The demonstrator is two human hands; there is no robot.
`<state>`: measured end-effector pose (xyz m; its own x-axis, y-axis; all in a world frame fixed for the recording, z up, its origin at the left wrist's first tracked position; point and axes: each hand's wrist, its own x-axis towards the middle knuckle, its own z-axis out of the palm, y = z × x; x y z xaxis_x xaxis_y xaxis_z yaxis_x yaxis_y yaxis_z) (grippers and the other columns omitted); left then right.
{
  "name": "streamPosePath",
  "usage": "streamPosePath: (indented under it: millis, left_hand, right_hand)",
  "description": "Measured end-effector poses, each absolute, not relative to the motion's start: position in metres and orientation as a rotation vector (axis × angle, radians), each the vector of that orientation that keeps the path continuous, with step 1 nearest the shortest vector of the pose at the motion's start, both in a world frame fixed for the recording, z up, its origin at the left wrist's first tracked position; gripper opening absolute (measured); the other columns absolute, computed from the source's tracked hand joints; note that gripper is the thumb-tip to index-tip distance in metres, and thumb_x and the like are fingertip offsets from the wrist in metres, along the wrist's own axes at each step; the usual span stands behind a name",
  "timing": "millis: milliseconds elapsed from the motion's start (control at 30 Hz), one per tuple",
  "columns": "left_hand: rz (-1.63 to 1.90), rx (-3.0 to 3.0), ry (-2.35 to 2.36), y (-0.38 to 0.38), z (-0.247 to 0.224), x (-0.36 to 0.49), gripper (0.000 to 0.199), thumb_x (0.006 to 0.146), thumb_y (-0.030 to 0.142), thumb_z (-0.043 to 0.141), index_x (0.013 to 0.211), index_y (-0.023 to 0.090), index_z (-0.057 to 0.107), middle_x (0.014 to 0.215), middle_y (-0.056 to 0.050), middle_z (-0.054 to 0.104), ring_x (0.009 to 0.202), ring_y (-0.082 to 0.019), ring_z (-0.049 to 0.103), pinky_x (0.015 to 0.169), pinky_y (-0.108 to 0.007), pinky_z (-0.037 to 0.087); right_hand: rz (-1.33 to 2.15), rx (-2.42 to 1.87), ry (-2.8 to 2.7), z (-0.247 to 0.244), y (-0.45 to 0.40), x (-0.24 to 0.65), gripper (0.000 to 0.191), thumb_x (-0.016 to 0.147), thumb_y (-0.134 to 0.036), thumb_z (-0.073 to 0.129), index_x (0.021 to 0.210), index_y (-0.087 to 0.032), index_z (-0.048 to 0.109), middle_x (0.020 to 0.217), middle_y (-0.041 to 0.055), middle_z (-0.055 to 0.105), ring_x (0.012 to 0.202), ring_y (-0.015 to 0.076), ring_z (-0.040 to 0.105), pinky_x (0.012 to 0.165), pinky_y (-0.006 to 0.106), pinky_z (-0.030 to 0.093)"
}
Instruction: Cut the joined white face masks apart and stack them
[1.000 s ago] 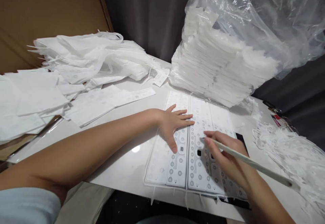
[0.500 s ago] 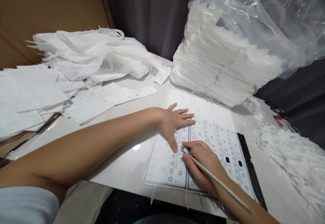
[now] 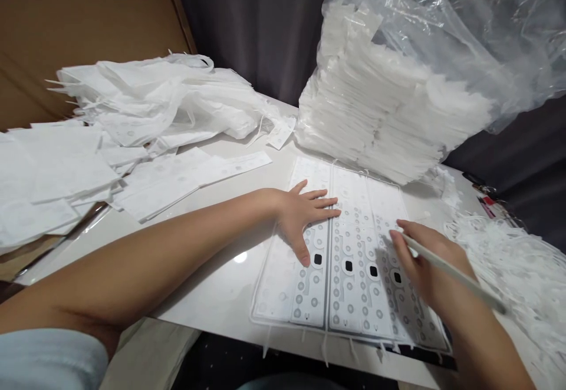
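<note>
A white sheet (image 3: 309, 307) printed with rows of grey circles lies on the table, with several black rounded squares along it. My left hand (image 3: 305, 216) rests on its upper left part, fingers spread, holding nothing. Over the right part of the sheet, my right hand (image 3: 435, 260) grips a thin pale stick (image 3: 457, 273) that slants back over the wrist. Its thumb and forefinger are pinched near the stick's front end; whether anything small is between the tips cannot be made out.
A tall stack of white material (image 3: 375, 101) in clear plastic (image 3: 460, 30) stands behind the sheet. White bags (image 3: 168, 95) and flat white pieces (image 3: 57, 160) lie at the left. Tangled white strips (image 3: 513, 266) cover the right side of the white table (image 3: 207, 284).
My right hand has moved right with the stick, away from my left thumb, and black squares it covered now show. The small whitish piece at its fingertips is no longer seen. My left hand stays put.
</note>
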<state>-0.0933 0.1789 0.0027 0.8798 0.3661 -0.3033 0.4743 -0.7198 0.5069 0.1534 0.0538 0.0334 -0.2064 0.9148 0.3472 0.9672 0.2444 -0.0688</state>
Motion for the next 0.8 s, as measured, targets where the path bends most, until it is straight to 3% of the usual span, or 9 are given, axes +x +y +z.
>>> streamPosePath:
  millis: [133, 267, 367, 467, 800]
  left_hand:
    - [-0.237, 2.370, 0.557, 0.190, 0.010, -0.102, 0.107, 0.056, 0.058, 0.078, 0.147, 0.027, 0.030, 0.156, -0.005, 0.014, 0.143, -0.036, 0.001, 0.110, -0.054, -0.014]
    - [-0.240, 2.256, 0.578, 0.199, 0.017, -0.117, 0.105, 0.050, 0.051, 0.083, 0.143, 0.029, 0.040, 0.153, -0.004, 0.027, 0.142, -0.036, 0.013, 0.114, -0.052, 0.005]
    - [-0.269, 2.318, 0.602, 0.195, 0.015, -0.121, 0.121, 0.037, 0.050, 0.088, 0.144, 0.024, 0.038, 0.155, -0.009, 0.019, 0.142, -0.038, 0.010, 0.114, -0.051, 0.003]
    - [-0.283, 2.377, 0.596, 0.189, 0.009, -0.117, 0.129, 0.033, 0.049, 0.088, 0.146, 0.023, 0.032, 0.156, -0.009, 0.011, 0.142, -0.038, 0.003, 0.114, -0.050, -0.004]
    - [-0.449, 2.447, 0.549, 0.188, 0.009, -0.115, 0.128, 0.046, 0.057, 0.081, 0.151, 0.023, 0.015, 0.155, -0.008, -0.007, 0.142, -0.032, -0.010, 0.112, -0.050, -0.009]
  right_hand:
    - [0.427, -1.428, -2.183, 0.030, 0.056, 0.105, 0.022, 0.091, -0.030, 0.050, 0.071, -0.021, 0.055, 0.098, 0.0074, 0.070, 0.094, 0.0226, 0.065, 0.074, 0.030, 0.048]
    - [0.959, -1.182, -1.988, 0.011, 0.059, 0.057, 0.023, 0.088, -0.022, 0.051, 0.064, -0.021, 0.049, 0.081, 0.0018, 0.065, 0.078, 0.0154, 0.062, 0.069, 0.026, 0.046]
    - [0.973, -1.130, -1.962, -0.007, 0.061, 0.044, 0.023, 0.084, -0.018, 0.052, 0.062, -0.020, 0.045, 0.082, 0.0019, 0.062, 0.082, 0.0161, 0.059, 0.074, 0.028, 0.044]
    - [0.944, -1.133, -2.000, -0.018, 0.061, 0.043, 0.023, 0.083, -0.016, 0.052, 0.062, -0.020, 0.043, 0.084, 0.0017, 0.062, 0.085, 0.0167, 0.057, 0.077, 0.030, 0.042]
    - [0.977, -1.138, -1.996, -0.017, 0.060, 0.044, 0.022, 0.084, -0.017, 0.051, 0.063, -0.020, 0.045, 0.089, 0.0029, 0.064, 0.090, 0.0177, 0.058, 0.080, 0.032, 0.042]
